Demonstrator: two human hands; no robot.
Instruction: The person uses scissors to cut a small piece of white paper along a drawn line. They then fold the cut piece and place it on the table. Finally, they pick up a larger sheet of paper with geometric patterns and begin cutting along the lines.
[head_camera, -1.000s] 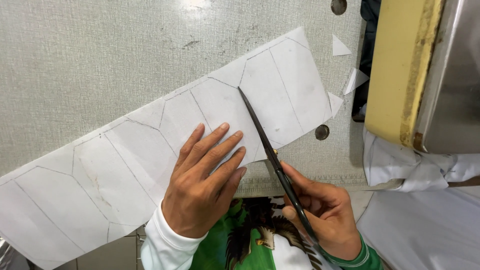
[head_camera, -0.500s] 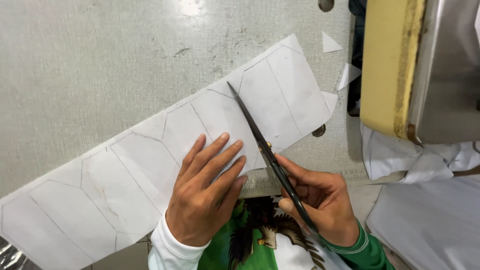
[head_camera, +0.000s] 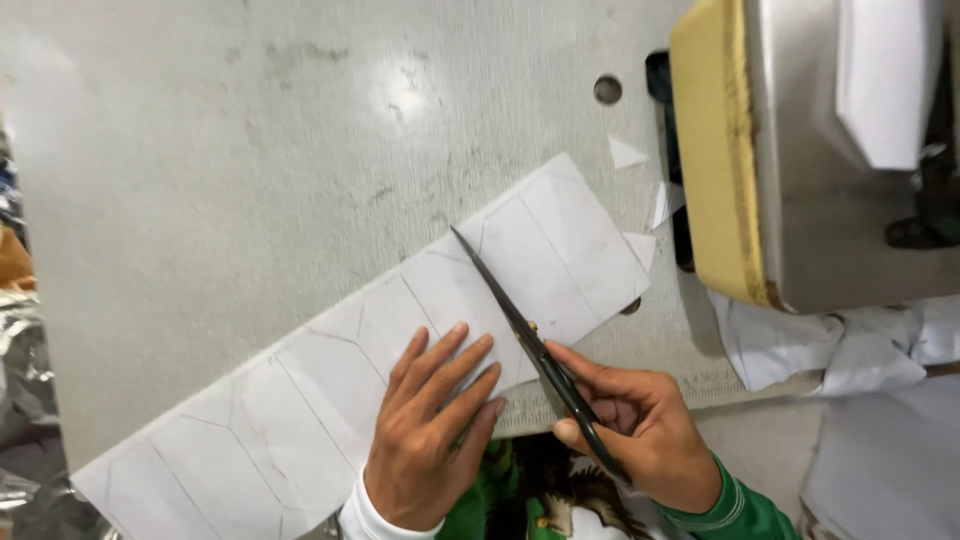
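A long white strip of sheet material (head_camera: 330, 390) with pencilled outline shapes lies diagonally on the grey worktable (head_camera: 250, 170). My left hand (head_camera: 430, 440) rests flat on the strip near the table's front edge, fingers spread, pinning it down. My right hand (head_camera: 635, 425) grips black scissors (head_camera: 520, 330), whose blades lie across the strip along a drawn line, tip pointing up and to the left. The part of the strip to the right of the blades (head_camera: 570, 250) lies flat.
Small white offcuts (head_camera: 625, 152) lie near a hole in the table (head_camera: 607, 90). A yellow-edged metal machine body (head_camera: 800, 150) stands at the right. Crumpled white sheets (head_camera: 820, 350) lie below it. Foil-like material (head_camera: 20, 380) sits at the left edge.
The scissors' blades have advanced up and to the left across the strip. My left hand has stayed pressed on the strip. The view has shifted slightly.
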